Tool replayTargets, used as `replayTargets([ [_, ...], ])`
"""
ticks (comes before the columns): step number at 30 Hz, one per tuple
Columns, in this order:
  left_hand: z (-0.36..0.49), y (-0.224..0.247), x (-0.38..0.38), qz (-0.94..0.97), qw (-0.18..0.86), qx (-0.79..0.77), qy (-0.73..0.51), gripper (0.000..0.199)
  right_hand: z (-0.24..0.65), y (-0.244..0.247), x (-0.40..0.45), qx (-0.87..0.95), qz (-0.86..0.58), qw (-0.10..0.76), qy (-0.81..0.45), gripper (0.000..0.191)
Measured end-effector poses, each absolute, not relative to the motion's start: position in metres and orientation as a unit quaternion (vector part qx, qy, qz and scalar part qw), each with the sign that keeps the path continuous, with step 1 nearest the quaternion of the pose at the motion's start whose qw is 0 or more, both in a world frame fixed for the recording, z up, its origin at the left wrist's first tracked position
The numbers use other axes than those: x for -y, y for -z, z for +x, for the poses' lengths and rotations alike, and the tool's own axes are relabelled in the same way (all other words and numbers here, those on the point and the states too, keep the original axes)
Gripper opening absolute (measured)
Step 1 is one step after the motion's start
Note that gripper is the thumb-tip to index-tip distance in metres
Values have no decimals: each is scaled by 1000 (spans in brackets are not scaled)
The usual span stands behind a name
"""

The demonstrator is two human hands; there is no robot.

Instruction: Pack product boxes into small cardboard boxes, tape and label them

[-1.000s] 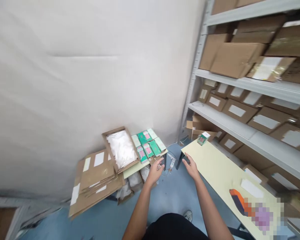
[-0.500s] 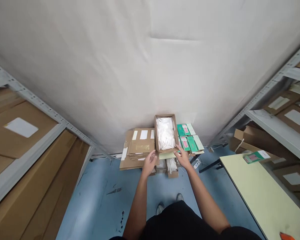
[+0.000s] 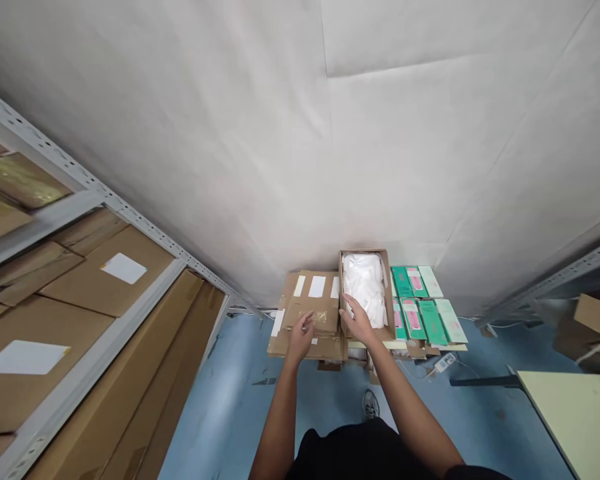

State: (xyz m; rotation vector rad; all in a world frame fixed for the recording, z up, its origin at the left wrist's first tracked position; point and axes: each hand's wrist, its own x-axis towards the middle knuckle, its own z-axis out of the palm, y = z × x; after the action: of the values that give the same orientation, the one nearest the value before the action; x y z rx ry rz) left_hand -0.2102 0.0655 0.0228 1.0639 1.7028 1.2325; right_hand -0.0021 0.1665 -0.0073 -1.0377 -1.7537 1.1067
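Observation:
An upright cardboard box [image 3: 343, 273] full of white, thin-looking pieces [image 3: 367, 287] stands on a small table against the wall. My right hand [image 3: 359, 321] is at the box's front left corner, fingers apart, in front of part of the white pieces; whether it touches the box I cannot tell. Left of the box lies a stack of flattened cardboard [image 3: 293, 313] with white labels. Over the front of that stack is my left hand [image 3: 301, 339], fingers loosely bent and apart, with nothing visible in it.
Green and pink packages [image 3: 413, 313] sit right of the box. A shelf rack with cartons [image 3: 123, 267] rises on the left. At the lower right is a pale table [image 3: 570, 413], with an open carton [image 3: 597, 317] behind it. A power strip [image 3: 445, 362] hangs near the floor.
My view has turned left. My right hand has gone from the box's front right corner to its front left corner. My left hand has shifted left, away from the box, over the flattened cardboard.

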Motion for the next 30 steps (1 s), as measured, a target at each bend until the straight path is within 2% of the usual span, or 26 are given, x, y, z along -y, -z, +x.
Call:
replayTargets([
  [9,-240,-16,-90,395,369,-701,-465,57,-43,20,-195,705,-381,374,-467,57],
  [16,-293,20,-101,371,406,-696,-462,53,-93,57,-201,721,-418,314,-455,56],
  [20,-332,54,-117,378,442,-674,-455,49,-131,94,-202,725,-467,242,-445,57],
  [25,-379,95,-155,383,451,-675,-442,41,-178,141,-213,737,-541,124,-386,76],
  [30,-403,127,-186,409,436,-720,-352,54,-208,165,-212,718,-614,-33,-325,82],
])
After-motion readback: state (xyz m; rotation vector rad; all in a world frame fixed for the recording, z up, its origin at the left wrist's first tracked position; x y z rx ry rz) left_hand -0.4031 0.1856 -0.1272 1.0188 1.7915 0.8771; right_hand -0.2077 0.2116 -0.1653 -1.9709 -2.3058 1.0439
